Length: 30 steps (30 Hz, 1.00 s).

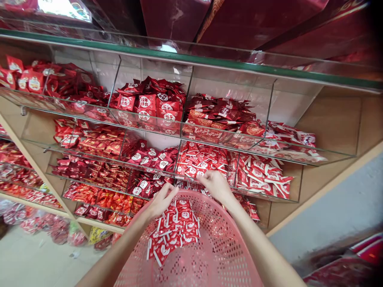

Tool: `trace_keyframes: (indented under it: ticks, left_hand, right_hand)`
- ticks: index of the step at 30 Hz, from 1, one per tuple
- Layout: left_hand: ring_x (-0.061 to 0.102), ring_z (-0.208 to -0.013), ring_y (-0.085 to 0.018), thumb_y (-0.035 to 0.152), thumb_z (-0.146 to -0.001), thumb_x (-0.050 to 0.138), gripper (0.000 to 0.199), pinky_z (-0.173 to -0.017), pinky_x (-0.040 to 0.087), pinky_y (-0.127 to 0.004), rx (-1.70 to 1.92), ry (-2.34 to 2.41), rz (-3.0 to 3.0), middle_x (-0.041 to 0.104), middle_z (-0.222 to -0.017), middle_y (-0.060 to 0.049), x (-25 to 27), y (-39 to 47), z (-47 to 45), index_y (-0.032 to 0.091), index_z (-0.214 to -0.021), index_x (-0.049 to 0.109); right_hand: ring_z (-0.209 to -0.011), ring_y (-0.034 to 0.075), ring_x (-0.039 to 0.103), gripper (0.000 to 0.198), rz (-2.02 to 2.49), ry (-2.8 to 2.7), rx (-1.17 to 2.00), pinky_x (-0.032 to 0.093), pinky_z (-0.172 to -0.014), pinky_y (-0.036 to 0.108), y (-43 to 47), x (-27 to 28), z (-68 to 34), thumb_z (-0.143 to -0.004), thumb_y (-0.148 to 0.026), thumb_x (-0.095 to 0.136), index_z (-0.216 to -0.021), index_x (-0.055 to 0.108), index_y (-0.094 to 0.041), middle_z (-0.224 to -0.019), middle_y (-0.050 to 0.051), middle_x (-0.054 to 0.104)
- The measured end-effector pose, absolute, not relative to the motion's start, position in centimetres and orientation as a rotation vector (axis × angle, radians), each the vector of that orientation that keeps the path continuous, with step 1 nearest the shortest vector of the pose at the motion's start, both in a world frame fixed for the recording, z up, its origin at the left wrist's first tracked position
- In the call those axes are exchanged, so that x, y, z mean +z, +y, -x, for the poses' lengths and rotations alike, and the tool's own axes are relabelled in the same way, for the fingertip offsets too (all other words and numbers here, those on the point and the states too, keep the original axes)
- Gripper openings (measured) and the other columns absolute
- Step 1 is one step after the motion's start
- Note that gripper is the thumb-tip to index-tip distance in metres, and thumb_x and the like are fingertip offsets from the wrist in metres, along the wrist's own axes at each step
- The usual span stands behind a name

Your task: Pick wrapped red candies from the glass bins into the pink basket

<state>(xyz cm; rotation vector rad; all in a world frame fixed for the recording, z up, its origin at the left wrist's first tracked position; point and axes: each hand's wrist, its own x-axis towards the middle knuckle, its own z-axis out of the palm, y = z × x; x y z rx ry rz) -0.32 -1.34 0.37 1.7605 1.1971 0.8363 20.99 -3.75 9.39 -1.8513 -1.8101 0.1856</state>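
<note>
A pink perforated plastic basket (239, 247) is tilted in front of me, with a heap of small red-and-white packets (176, 229) at its far left side. At the basket's far rim, my left hand (163, 200) is closed, its fingers curled at the edge. My right hand (216, 184) reaches past the rim to the glass front of a shelf bin. Its fingers are pinched together beside similar red-and-white packets (203, 159); whatever they hold is too small to make out.
Glass dividers (187, 85) split the shelves into bins of red packets. Clear glass strips (143, 123) run along the bin fronts. A thick green-edged glass shelf (179, 56) crosses above, carrying dark red boxes (257, 24). Filled plastic bags (60, 229) lie on the floor at left.
</note>
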Motion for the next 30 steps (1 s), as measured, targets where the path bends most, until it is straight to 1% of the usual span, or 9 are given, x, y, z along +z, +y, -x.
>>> trace_keyframes:
  ticks: [3, 6, 9, 13, 20, 23, 25, 27, 30]
  left_hand:
    - [0.049, -0.078, -0.017, 0.062, -0.084, 0.037, 0.039, -0.076, 0.039, -0.028, 0.841, 1.206, -1.763, 0.053, -0.078, 0.003, 0.1, -1.3, 0.3, 0.025, -0.085, 0.049]
    - [0.05, -0.077, -0.017, 0.061, -0.084, 0.037, 0.039, -0.077, 0.039, -0.029, 0.847, 1.214, -1.769, 0.053, -0.078, 0.003, -0.1, -1.2, 0.3, 0.024, -0.085, 0.049]
    - [0.05, -0.079, -0.018, 0.06, -0.084, 0.038, 0.038, -0.077, 0.04, -0.029, 0.856, 1.217, -1.782, 0.054, -0.079, 0.002, -0.1, -1.2, 0.3, 0.023, -0.084, 0.049]
    - [0.051, -0.079, -0.017, 0.059, -0.085, 0.038, 0.037, -0.078, 0.039, -0.028, 0.864, 1.218, -1.794, 0.055, -0.08, 0.002, 0.1, -1.3, 0.2, 0.024, -0.083, 0.049]
    - [0.049, -0.077, -0.016, 0.061, -0.084, 0.037, 0.039, -0.077, 0.039, -0.027, 0.848, 1.203, -1.796, 0.053, -0.078, 0.003, 0.2, -1.5, 0.2, 0.024, -0.083, 0.048]
    - [0.048, -0.076, -0.016, 0.061, -0.084, 0.038, 0.039, -0.076, 0.039, -0.028, 0.85, 1.205, -1.793, 0.052, -0.077, 0.003, 0.1, -1.5, 0.3, 0.024, -0.084, 0.048]
    - [0.048, -0.077, -0.016, 0.061, -0.084, 0.038, 0.039, -0.075, 0.039, -0.027, 0.856, 1.205, -1.792, 0.052, -0.077, 0.003, 0.1, -1.5, 0.3, 0.024, -0.084, 0.048]
    - [0.048, -0.076, -0.016, 0.061, -0.084, 0.039, 0.038, -0.075, 0.039, -0.027, 0.861, 1.202, -1.793, 0.052, -0.077, 0.004, 0.1, -1.5, 0.2, 0.024, -0.083, 0.049]
    - [0.048, -0.074, -0.015, 0.061, -0.084, 0.039, 0.038, -0.075, 0.039, -0.027, 0.863, 1.195, -1.788, 0.052, -0.076, 0.004, 0.2, -1.5, 0.2, 0.024, -0.082, 0.049]
  right_hand:
    - [-0.079, 0.023, 0.062, 0.03, 2.12, -1.792, -0.02, 0.038, -0.062, 0.029, -2.1, 11.4, -20.7, -0.085, -0.043, 0.052, -0.085, 0.064, -0.016, -0.084, 0.01, 0.069]
    - [-0.1, 0.029, 0.061, 0.042, 2.31, -1.916, 0.064, 0.043, -0.075, 0.034, -0.6, 12.0, -20.1, -0.083, -0.047, 0.054, -0.104, 0.062, -0.012, -0.107, 0.018, 0.066]
    - [-0.109, 0.03, 0.058, 0.048, 2.383, -1.977, 0.148, 0.045, -0.084, 0.036, 0.4, 12.2, -19.5, -0.08, -0.049, 0.058, -0.11, 0.061, -0.011, -0.118, 0.019, 0.062]
    - [-0.108, 0.028, 0.059, 0.048, 2.405, -1.963, 0.209, 0.046, -0.086, 0.035, 1.1, 12.2, -19.2, -0.075, -0.048, 0.064, -0.107, 0.062, -0.013, -0.121, 0.017, 0.061]
    - [-0.108, 0.028, 0.059, 0.046, 2.407, -1.921, 0.251, 0.047, -0.083, 0.033, 1.7, 11.7, -19.1, -0.072, -0.038, 0.066, -0.11, 0.061, -0.012, -0.122, 0.017, 0.06]
    - [-0.103, 0.027, 0.061, 0.044, 2.366, -1.906, 0.262, 0.047, -0.076, 0.032, 1.9, 11.2, -19.6, -0.073, -0.038, 0.062, -0.109, 0.061, -0.011, -0.117, 0.018, 0.062]
    - [-0.094, 0.026, 0.063, 0.039, 2.318, -1.904, 0.264, 0.045, -0.067, 0.03, 2.1, 10.9, -20.1, -0.073, -0.04, 0.06, -0.1, 0.064, -0.011, -0.107, 0.017, 0.066]
    - [-0.08, 0.022, 0.063, 0.032, 2.25, -1.899, 0.289, 0.04, -0.058, 0.027, 2.1, 10.8, -20.7, -0.073, -0.042, 0.058, -0.085, 0.064, -0.013, -0.09, 0.013, 0.068]
    - [-0.061, 0.015, 0.055, 0.023, 2.1, -1.9, 0.33, 0.031, -0.05, 0.026, 1.5, 11.1, -21.4, -0.073, -0.038, 0.055, -0.064, 0.057, -0.016, -0.063, 0.004, 0.059]
